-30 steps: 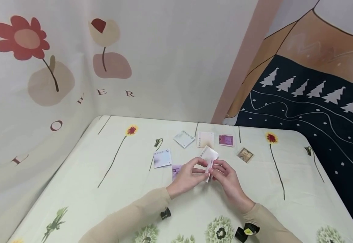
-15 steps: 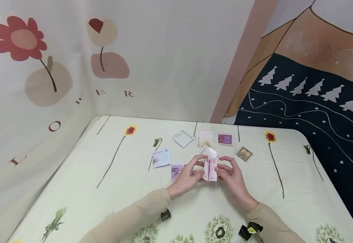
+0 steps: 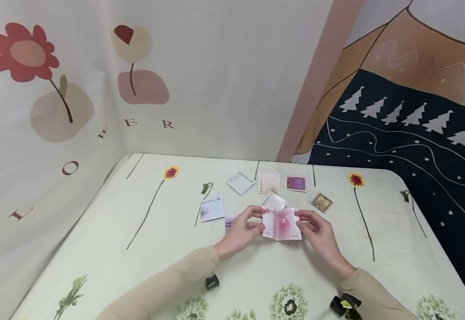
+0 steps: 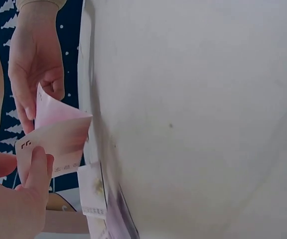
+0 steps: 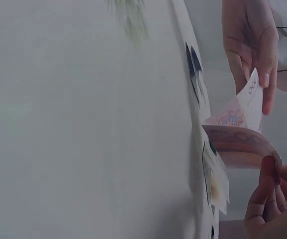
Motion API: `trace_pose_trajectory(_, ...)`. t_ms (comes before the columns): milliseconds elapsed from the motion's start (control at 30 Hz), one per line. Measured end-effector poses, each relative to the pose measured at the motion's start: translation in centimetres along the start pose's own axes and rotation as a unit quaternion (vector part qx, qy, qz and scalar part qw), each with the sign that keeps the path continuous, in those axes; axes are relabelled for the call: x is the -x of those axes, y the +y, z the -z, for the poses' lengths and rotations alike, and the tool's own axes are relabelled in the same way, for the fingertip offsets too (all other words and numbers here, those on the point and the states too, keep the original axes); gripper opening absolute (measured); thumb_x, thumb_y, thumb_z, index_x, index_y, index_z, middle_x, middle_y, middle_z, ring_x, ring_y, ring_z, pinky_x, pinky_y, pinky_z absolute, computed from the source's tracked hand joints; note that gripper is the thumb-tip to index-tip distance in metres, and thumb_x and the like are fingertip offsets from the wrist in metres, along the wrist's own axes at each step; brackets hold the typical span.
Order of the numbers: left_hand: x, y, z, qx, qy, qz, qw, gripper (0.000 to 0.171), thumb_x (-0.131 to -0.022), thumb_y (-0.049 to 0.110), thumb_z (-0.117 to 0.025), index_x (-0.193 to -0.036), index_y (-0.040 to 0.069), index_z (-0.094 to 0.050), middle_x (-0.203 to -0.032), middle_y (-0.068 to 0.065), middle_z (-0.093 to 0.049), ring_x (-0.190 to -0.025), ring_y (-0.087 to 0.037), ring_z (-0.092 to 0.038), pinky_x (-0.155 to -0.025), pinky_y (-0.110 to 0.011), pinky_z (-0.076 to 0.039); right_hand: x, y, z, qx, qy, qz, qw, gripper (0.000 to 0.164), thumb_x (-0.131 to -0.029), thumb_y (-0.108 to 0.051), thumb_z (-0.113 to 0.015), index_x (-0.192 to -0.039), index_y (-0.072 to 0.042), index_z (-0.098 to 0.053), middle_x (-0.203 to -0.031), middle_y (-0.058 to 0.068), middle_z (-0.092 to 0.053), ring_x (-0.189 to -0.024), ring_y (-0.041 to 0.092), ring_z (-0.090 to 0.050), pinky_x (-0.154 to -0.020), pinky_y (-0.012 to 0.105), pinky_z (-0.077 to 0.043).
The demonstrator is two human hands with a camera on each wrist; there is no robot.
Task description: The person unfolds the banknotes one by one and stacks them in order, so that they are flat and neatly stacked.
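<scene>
Between both hands, a pink banknote (image 3: 286,224) marked 100 is spread, with a crease down its middle and its two halves at an angle. My left hand (image 3: 238,233) pinches its left edge between thumb and fingers. At the right edge, my right hand (image 3: 322,235) pinches it the same way. The wrist views show the banknote (image 4: 66,139) bent like a V above the table. Just behind it lies a folded pale note (image 3: 273,201). A purple note (image 3: 229,223) beside my left hand is partly hidden by that hand.
On the flower-print tablecloth (image 3: 160,275) lie a folded bluish note (image 3: 212,209), a pale green note (image 3: 240,182), a cream note (image 3: 269,183), a small magenta note (image 3: 296,183) and a brown note (image 3: 322,202). Printed curtains (image 3: 216,89) stand behind the table.
The pink banknote was folded narrow between the hands and is now opened out. My right hand has moved to the right, pulling its half away from the left.
</scene>
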State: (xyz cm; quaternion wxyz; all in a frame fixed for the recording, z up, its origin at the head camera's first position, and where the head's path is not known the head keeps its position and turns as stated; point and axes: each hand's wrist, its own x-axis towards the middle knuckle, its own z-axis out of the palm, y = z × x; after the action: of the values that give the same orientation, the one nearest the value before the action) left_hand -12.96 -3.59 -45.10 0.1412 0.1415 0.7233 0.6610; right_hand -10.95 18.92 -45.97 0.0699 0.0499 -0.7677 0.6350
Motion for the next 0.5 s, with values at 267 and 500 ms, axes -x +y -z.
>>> trace_pose_trajectory(267,0.2,-0.5,1.0,-0.008,0.016,0.012,0.9998,0.037,-0.086,-0.008,-0.062,-0.122,-0.001,-0.053,-0.117,-0.016,-0.058,-0.100,-0.031,-0.064,-0.080,-0.035,-0.055,0.2,0.6,1.5,0.033,-0.006,0.004,0.999,0.023,-0.089,0.011,-0.057,-0.112,0.011,-0.059,-0.105,0.026,-0.060,-0.083,0.003,-0.062,-0.068,0.016,-0.050)
trace_pose_trajectory(500,0.4,-0.9,1.8,-0.019,0.023,0.017,0.9994,0.036,-0.083,-0.010,-0.063,-0.117,-0.002,-0.056,-0.110,-0.015,-0.060,-0.091,-0.024,-0.064,-0.076,-0.033,-0.056,0.1,1.0,2.5,0.050,0.003,-0.012,0.999,0.022,-0.090,0.010,-0.056,-0.111,0.010,-0.060,-0.108,0.026,-0.060,-0.081,0.004,-0.061,-0.067,0.015,-0.049)
